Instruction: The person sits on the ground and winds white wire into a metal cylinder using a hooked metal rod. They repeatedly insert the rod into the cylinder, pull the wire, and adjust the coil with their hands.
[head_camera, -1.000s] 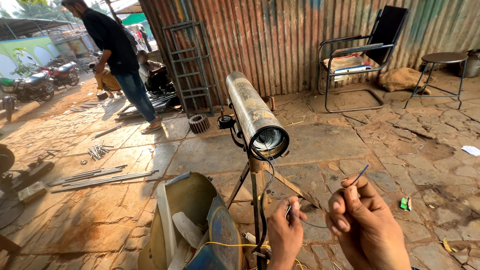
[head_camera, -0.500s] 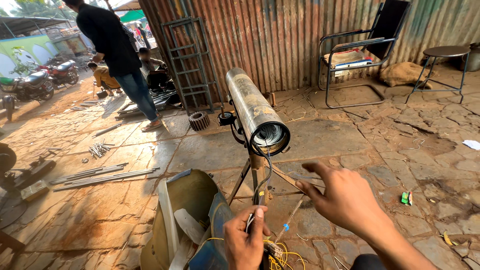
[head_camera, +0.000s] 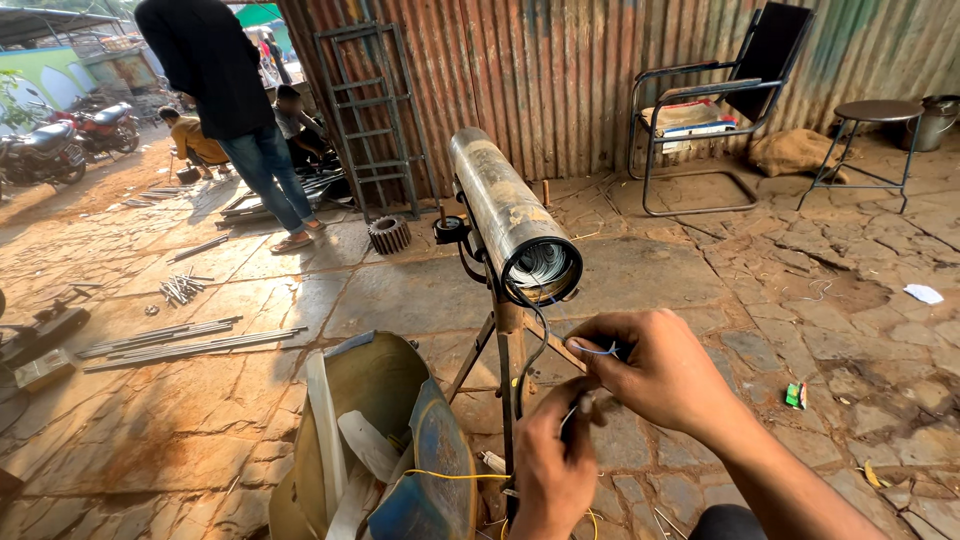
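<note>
— Down by the stand, left hand (head_camera: 552, 470) pinches a thin wire (head_camera: 572, 412)?
— Yes, right hand (head_camera: 655, 372) grips its blue end, just below the steel tube (head_camera: 510, 215). Farther off, a person (head_camera: 235, 110) stands.

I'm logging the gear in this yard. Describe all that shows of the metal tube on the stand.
The metal tube is long, round, dull grey with rusty patches. It lies tilted on a rusty stand, its open end toward the camera, with coiled windings showing inside. A dark wire hangs from that end. A small black clamp sits at its left side. Neither hand touches it.
</note>
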